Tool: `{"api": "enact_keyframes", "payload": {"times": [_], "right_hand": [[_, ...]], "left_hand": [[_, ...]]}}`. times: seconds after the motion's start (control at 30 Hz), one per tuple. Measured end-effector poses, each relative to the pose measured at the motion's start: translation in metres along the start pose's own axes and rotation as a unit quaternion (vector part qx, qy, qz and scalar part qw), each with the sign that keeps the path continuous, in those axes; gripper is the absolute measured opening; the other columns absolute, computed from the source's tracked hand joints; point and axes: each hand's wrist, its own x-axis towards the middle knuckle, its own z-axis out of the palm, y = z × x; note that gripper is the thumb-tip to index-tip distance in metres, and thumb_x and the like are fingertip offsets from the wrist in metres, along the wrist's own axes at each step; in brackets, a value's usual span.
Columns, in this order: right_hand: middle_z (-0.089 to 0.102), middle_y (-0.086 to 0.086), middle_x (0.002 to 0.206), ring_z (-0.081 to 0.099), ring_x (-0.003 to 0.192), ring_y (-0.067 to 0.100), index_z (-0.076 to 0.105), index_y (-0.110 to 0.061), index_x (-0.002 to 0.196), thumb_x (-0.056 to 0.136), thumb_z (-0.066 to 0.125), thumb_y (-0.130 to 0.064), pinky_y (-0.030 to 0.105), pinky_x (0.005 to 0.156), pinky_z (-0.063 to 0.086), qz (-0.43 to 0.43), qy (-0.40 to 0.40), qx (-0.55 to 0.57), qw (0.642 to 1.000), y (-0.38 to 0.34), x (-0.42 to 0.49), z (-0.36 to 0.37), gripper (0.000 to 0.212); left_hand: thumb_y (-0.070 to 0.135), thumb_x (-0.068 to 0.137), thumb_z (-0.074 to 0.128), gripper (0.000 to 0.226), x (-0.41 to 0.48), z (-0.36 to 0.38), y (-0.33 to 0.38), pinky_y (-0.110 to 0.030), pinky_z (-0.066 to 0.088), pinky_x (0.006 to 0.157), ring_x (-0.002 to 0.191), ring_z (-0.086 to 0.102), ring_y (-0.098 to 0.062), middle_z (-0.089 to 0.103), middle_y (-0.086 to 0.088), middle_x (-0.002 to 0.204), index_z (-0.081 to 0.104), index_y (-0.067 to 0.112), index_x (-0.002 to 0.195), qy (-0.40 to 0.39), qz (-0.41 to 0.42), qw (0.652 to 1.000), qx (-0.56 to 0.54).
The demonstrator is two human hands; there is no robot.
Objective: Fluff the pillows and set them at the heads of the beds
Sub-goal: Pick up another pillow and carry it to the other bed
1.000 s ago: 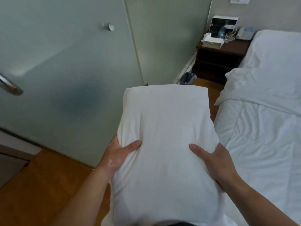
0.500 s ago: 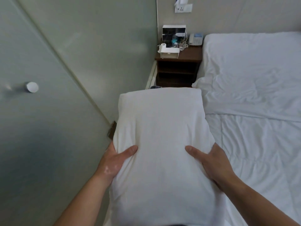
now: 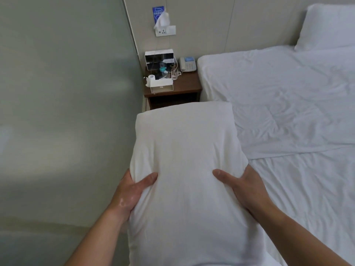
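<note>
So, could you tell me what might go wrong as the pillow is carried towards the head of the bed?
1. The held pillow passes close to the nightstand; swinging it could knock the glass or phone off.
2. The left hand and right hand grip only its lower sides, so the far end could sag or slip.
3. Another pillow already sits at the head of the bed; a careless drop could displace it.

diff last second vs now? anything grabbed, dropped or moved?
Nothing grabbed or let go. The view swung right, from the glass door toward the head of the bed: the nightstand slid from upper right to centre, and a second pillow against the wall came into sight. Unchanged: left hand and right hand grip the carried pillow by its sides.
</note>
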Motion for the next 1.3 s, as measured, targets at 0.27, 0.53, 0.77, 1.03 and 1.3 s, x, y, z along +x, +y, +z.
{"api": "enact_keyframes", "payload": {"times": [0.27, 0.53, 0.77, 1.03, 1.3], "right_hand": [[0.076, -0.024, 0.093, 0.07, 0.089, -0.004, 0.067, -0.039, 0.11, 0.068, 0.09, -0.048, 0.024, 0.074, 0.052, -0.008, 0.004, -0.009, 1.0, -0.055, 0.162, 0.006, 0.049], [0.075, -0.021, 0.1, 0.068, 0.084, -0.01, 0.065, -0.036, 0.119, 0.068, 0.089, -0.051, 0.018, 0.07, 0.048, -0.003, 0.014, -0.011, 1.0, -0.103, 0.295, -0.002, 0.058], [0.072, -0.022, 0.1, 0.065, 0.089, -0.004, 0.062, -0.038, 0.118, 0.071, 0.089, -0.046, 0.02, 0.069, 0.047, 0.019, 0.062, 0.001, 0.998, -0.134, 0.395, 0.017, 0.055], [0.068, -0.024, 0.101, 0.062, 0.09, -0.005, 0.06, -0.038, 0.121, 0.071, 0.087, -0.048, 0.02, 0.069, 0.045, 0.028, 0.154, -0.003, 0.988, -0.184, 0.497, 0.049, 0.059], [0.075, -0.018, 0.1, 0.068, 0.089, -0.001, 0.066, -0.033, 0.119, 0.069, 0.088, -0.049, 0.022, 0.068, 0.048, 0.054, 0.224, 0.009, 0.973, -0.208, 0.574, 0.045, 0.057]], "left_hand": [[0.062, 0.035, 0.098, 0.09, 0.15, 0.045, 0.083, -0.035, 0.057, 0.09, 0.106, 0.073, -0.01, 0.078, 0.013, 0.115, 0.07, 0.036, 0.117, -0.02, 0.009, 1.0, 0.005], [0.085, 0.023, 0.09, 0.132, 0.278, 0.082, 0.151, -0.05, 0.054, 0.112, 0.121, 0.074, -0.022, 0.077, 0.007, 0.131, 0.066, 0.032, 0.141, -0.037, 0.025, 0.998, 0.042], [0.076, 0.026, 0.098, 0.111, 0.397, 0.104, 0.199, -0.049, 0.055, 0.111, 0.122, 0.073, -0.022, 0.078, 0.006, 0.129, 0.066, 0.043, 0.127, -0.123, 0.009, 0.991, 0.052], [0.07, 0.026, 0.102, 0.117, 0.543, 0.125, 0.27, -0.051, 0.056, 0.109, 0.121, 0.074, -0.022, 0.08, 0.007, 0.126, 0.064, 0.042, 0.133, -0.233, 0.001, 0.971, 0.053], [0.074, 0.026, 0.099, 0.113, 0.647, 0.181, 0.327, -0.039, 0.059, 0.097, 0.115, 0.075, -0.017, 0.083, 0.021, 0.11, 0.064, 0.041, 0.128, -0.325, -0.014, 0.941, 0.099]]}}
